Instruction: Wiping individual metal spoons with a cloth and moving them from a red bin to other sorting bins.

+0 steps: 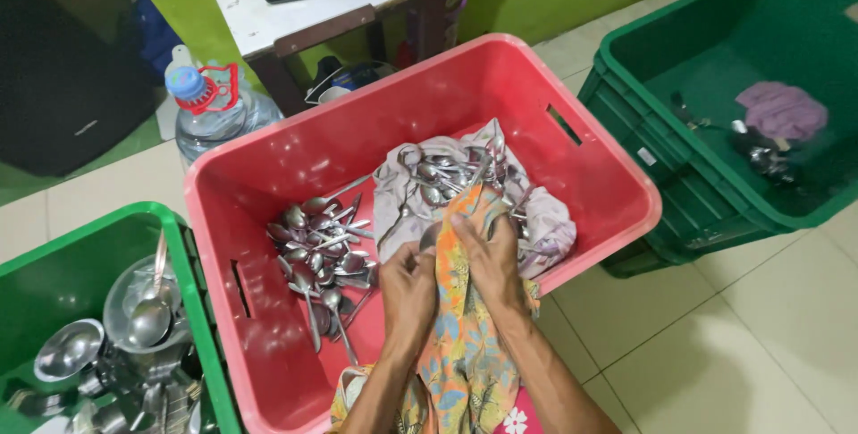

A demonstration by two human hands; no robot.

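My left hand (407, 295) and my right hand (487, 260) are both closed on an orange floral cloth (465, 362) held over a red plastic crate (268, 175). What the cloth wraps is hidden. Just beyond my fingers, a pale cloth (545, 219) lies in the crate with several metal spoons (447, 170) on it. A second heap of spoons (322, 251) lies on the crate floor to the left of my left hand.
A green crate (192, 282) at the left holds metal ladles and bowls (134, 327). Another green crate (679, 103) at the right holds a purple cloth (782, 110) and some utensils. A water jug (210, 108) and a small white table (295, 14) stand behind on the tiled floor.
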